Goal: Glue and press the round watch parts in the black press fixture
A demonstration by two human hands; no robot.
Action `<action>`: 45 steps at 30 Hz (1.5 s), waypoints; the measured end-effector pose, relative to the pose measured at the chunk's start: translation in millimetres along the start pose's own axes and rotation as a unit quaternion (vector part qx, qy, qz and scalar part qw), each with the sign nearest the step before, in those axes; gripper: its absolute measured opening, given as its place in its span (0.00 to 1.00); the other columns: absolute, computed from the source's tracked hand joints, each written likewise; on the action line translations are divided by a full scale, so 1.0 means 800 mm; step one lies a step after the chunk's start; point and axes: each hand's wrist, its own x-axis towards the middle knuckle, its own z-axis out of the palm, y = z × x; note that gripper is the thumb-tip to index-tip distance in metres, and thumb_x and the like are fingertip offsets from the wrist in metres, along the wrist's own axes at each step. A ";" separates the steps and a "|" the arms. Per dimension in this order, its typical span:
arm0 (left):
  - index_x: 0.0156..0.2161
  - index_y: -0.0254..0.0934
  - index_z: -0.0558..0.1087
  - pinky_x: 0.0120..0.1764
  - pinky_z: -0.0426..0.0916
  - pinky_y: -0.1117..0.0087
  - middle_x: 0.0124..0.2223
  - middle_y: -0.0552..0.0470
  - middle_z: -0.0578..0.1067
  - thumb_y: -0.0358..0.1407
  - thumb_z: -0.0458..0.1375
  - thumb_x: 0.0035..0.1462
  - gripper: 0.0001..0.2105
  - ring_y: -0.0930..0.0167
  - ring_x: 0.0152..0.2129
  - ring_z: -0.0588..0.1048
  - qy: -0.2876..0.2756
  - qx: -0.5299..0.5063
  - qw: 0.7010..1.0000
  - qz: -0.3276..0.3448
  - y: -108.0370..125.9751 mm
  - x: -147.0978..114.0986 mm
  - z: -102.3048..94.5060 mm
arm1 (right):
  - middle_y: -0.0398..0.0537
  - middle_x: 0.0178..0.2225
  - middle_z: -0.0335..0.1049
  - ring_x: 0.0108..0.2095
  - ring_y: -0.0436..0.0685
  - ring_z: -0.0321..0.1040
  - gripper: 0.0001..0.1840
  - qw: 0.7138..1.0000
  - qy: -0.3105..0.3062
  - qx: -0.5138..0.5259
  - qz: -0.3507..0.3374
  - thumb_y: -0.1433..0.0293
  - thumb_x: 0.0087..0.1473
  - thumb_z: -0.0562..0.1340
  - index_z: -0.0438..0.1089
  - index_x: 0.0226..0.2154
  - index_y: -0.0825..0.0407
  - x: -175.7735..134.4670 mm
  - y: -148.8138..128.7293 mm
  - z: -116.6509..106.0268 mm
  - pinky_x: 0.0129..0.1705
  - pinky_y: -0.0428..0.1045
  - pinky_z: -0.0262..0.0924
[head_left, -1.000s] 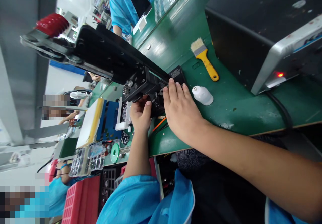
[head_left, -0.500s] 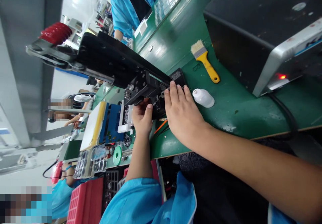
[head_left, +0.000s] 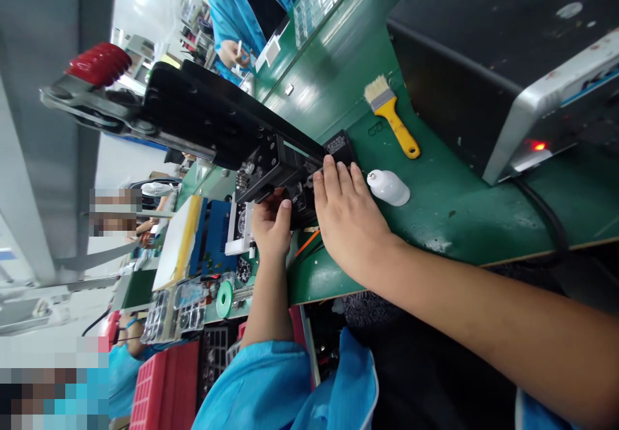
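At the far left a red-sleeved toggle handle [head_left: 99, 64] tops a black clamp press [head_left: 206, 111], whose body slants across the view toward the middle of the green tabletop [head_left: 454, 224]. On the near left are red plastic crates [head_left: 167, 381], with clear compartment trays [head_left: 159, 317] beyond them. To their right come a white board with a yellow edge [head_left: 169, 249], a blue box [head_left: 207, 240] and, nearer, a green spool [head_left: 224, 299]. On the far side, a co-worker's hand [head_left: 231, 54] holds a small white item. A white fixture [head_left: 236, 233] sits just left of the person's left hand [head_left: 271, 227]. That hand is at the lower part of the press, thumb up and apart from the fingers, which curl out of sight behind it; I cannot tell whether its grip pinches anything. An orange stick [head_left: 307, 243] lies between the wrists. The right hand [head_left: 348, 211] is laid palm down over the press's base, its grip flat with fingers straight and slightly spread, the fingertips near a black block with pale lettering [head_left: 339, 146]. Just right of it is a white bottle with a metal tip [head_left: 391, 188]; farther off lies a yellow-handled paintbrush [head_left: 394, 117]. On the far right, a black equipment box [head_left: 483, 62] shows a lit red lamp [head_left: 539, 146].
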 end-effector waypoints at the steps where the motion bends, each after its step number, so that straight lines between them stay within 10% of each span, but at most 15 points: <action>1: 0.50 0.35 0.82 0.52 0.78 0.64 0.48 0.42 0.84 0.65 0.74 0.56 0.34 0.64 0.45 0.83 0.000 -0.001 1.000 -0.001 0.000 0.000 0.000 | 0.81 0.78 0.47 0.79 0.79 0.57 0.34 1.000 0.001 0.001 0.000 0.80 0.73 0.51 0.58 0.77 0.72 -0.001 0.000 0.000 0.82 0.73 0.54; 35: 0.51 0.35 0.82 0.56 0.78 0.61 0.50 0.41 0.84 0.66 0.73 0.56 0.34 0.61 0.48 0.84 -0.004 0.013 1.000 -0.009 0.006 -0.002 0.001 | 0.85 0.78 0.47 0.80 0.82 0.52 0.33 1.000 -0.001 0.013 -0.018 0.80 0.74 0.46 0.59 0.76 0.73 -0.001 -0.001 -0.003 0.83 0.71 0.53; 45: 0.35 0.37 0.77 0.33 0.67 0.71 0.31 0.52 0.75 0.59 0.71 0.55 0.24 0.72 0.29 0.72 0.047 0.037 0.994 -0.089 0.020 0.001 0.010 | 0.84 0.78 0.46 0.80 0.81 0.53 0.33 1.000 -0.004 0.015 -0.006 0.80 0.74 0.50 0.58 0.76 0.73 -0.003 -0.002 -0.003 0.83 0.72 0.54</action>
